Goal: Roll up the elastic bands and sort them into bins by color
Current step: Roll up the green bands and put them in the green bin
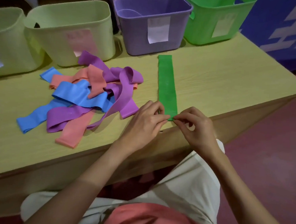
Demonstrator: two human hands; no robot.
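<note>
Green band (167, 85) lies flat, long axis running from both hands toward the green bin (217, 20). Left hand (146, 120) and right hand (195, 125) pinch its near end, equally close.

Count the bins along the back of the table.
4. Pale yellow-green bin at far left, cut off by the frame; second pale yellow-green bin beside it; purple bin centre; green bin at right. More may sit beyond the left edge.

left hand (146, 119), right hand (194, 126), fingertips pinching together
</note>
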